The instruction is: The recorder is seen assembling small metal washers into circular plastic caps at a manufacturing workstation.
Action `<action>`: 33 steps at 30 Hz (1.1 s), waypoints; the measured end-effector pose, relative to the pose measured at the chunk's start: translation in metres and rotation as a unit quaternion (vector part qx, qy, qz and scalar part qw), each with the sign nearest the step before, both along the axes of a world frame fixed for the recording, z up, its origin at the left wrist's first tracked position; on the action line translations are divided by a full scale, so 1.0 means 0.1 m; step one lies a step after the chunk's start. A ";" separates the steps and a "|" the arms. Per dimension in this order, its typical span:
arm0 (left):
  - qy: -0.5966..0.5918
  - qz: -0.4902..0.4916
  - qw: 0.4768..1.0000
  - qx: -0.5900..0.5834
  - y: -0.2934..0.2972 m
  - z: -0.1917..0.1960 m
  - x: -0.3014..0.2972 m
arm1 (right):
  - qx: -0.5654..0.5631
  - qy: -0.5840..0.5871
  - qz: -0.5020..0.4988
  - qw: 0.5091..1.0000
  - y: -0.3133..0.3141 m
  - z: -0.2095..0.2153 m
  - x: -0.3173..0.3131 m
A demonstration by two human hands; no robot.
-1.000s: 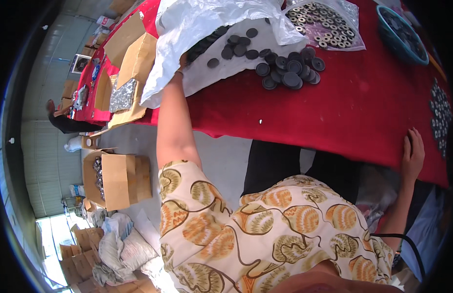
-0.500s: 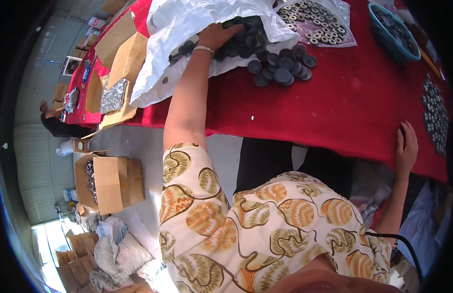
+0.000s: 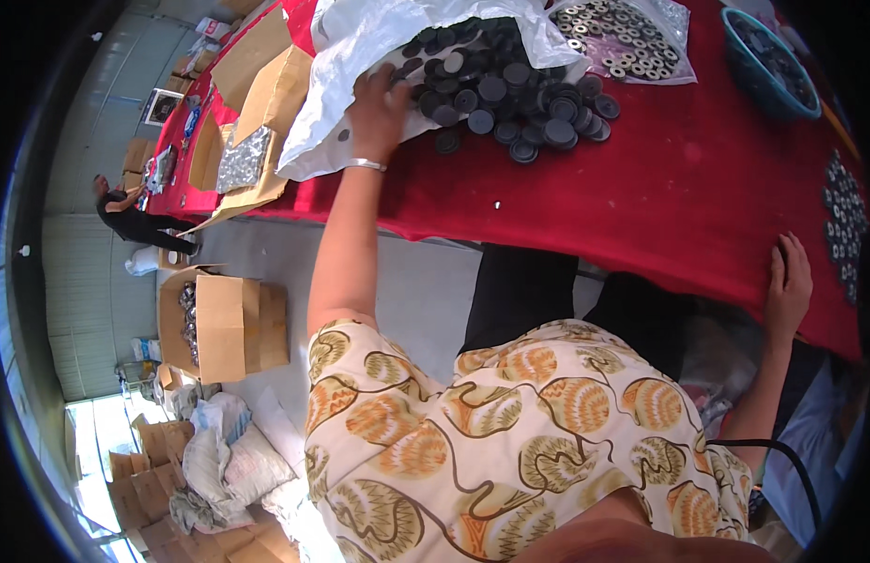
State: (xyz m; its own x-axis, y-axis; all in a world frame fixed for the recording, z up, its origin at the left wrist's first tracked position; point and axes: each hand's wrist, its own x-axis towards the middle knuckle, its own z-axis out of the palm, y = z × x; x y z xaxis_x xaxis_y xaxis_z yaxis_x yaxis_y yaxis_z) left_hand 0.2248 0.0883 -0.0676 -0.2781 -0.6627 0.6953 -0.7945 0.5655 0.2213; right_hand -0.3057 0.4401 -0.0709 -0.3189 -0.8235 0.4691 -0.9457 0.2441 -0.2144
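My left hand [image 3: 377, 114], a little blurred, lies with fingers spread at the near edge of a white woven sack [image 3: 327, 98]. Dark round discs [image 3: 491, 89] spill from the sack's mouth onto the red cloth, just right of that hand. No disc shows in its fingers. At the right, my right hand [image 3: 789, 281] rests on the table's front edge, fingers stretched out and holding nothing.
A clear bag of metal-centred rings [image 3: 632, 42] and a blue basket of dark pieces [image 3: 771, 66] stand farther back on the red-covered table [image 3: 585, 202]. More rings [image 3: 843, 225] lie far right. Open cartons [image 3: 219, 328] stand left; another person [image 3: 125, 211] works beyond.
My left hand has come out of the sack's mouth, moving left and toward me. More discs now show, spread at the mouth and on the cloth. My right hand has stayed at the table edge.
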 end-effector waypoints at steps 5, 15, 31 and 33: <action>-0.156 0.192 0.952 0.181 -0.58 -0.29 0.79 | -0.007 -0.002 0.005 1.000 -0.03 -0.01 -0.05; 0.149 -0.063 0.961 0.224 -0.39 -0.03 -0.37 | 0.005 0.022 0.013 1.000 0.08 -0.01 -0.11; 0.009 0.026 0.971 0.236 -0.26 0.07 -0.08 | 0.022 0.006 -0.009 1.000 0.36 0.21 -0.14; -0.034 0.079 0.961 0.265 -0.29 0.27 -0.21 | 0.022 0.004 -0.013 1.000 0.41 0.24 -0.16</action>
